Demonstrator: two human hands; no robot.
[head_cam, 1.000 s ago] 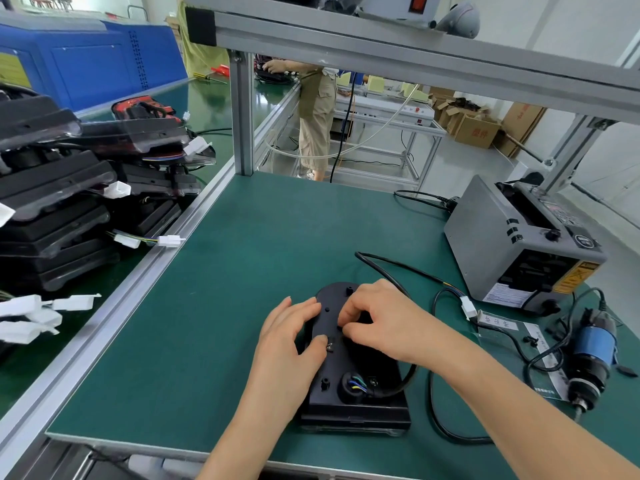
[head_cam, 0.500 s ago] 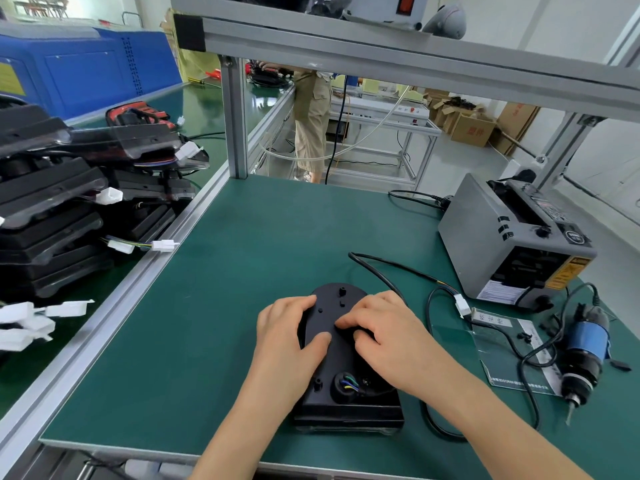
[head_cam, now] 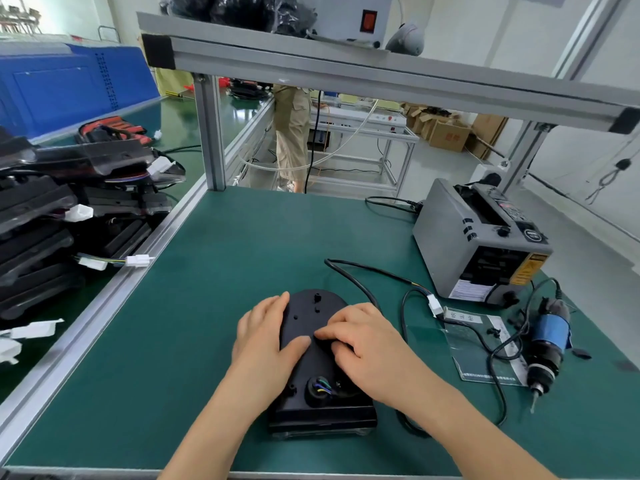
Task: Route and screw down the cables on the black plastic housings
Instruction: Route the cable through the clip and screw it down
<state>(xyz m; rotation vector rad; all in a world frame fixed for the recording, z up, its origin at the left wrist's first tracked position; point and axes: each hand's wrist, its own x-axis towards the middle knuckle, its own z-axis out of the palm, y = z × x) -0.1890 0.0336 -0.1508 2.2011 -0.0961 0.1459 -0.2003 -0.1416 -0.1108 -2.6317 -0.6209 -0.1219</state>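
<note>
L hand (head_cam: 263, 341) is bracing black housing (head_cam: 311, 317) flat at 9 o'clock; R hand (head_cam: 363, 344) is curling on top, grip unclear. Cable (head_cam: 328, 261) is prob. springy; pinch it near housing.

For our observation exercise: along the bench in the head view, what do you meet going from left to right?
In order: stack of black housings → loose white connector → left hand → right hand → cable's white plug → printed sheet → electric screwdriver.
</note>
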